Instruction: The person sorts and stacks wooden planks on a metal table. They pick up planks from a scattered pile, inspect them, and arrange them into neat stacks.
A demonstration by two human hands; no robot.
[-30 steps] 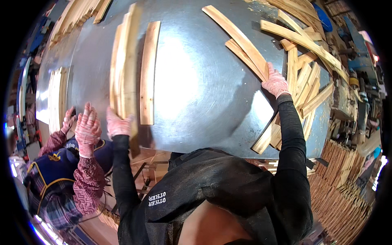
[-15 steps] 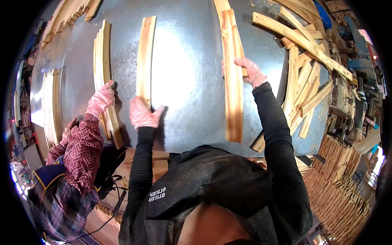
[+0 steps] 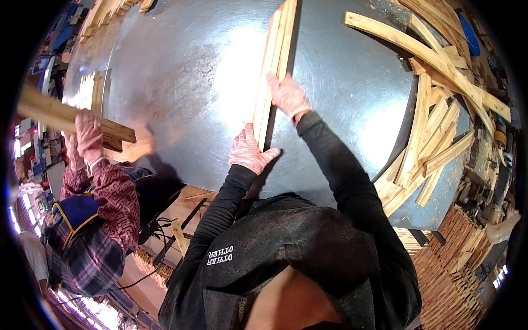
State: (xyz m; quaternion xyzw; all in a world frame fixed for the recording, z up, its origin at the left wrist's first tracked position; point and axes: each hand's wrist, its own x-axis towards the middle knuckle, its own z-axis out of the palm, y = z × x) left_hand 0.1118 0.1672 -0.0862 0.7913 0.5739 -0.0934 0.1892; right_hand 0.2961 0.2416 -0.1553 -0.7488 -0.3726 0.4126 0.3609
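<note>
Several pale wooden strips [image 3: 273,55] lie side by side on the metal tabletop in front of me, running away from me. My left hand [image 3: 250,151], in a pink-and-white glove, rests at their near end. Its fingers lie along their left side and its thumb is spread to the right. Farther up, my right hand [image 3: 289,98], gloved alike, touches the strips from the right with fingers extended and apart. At the left, a co-worker's gloved hands [image 3: 89,137] hold lifted wooden strips [image 3: 60,113].
A loose pile of wooden strips [image 3: 423,132] covers the table's right side, with a long curved strip [image 3: 407,47] across it. More strips stand at the table's left [image 3: 98,91]. Stacked wood [image 3: 456,269] is at the lower right. The metal table [image 3: 176,82] extends before me.
My right hand has moved left with its strips, which now lie against the one by my left hand. My left hand shifted right. The co-worker has lifted strips off the table, leftward.
</note>
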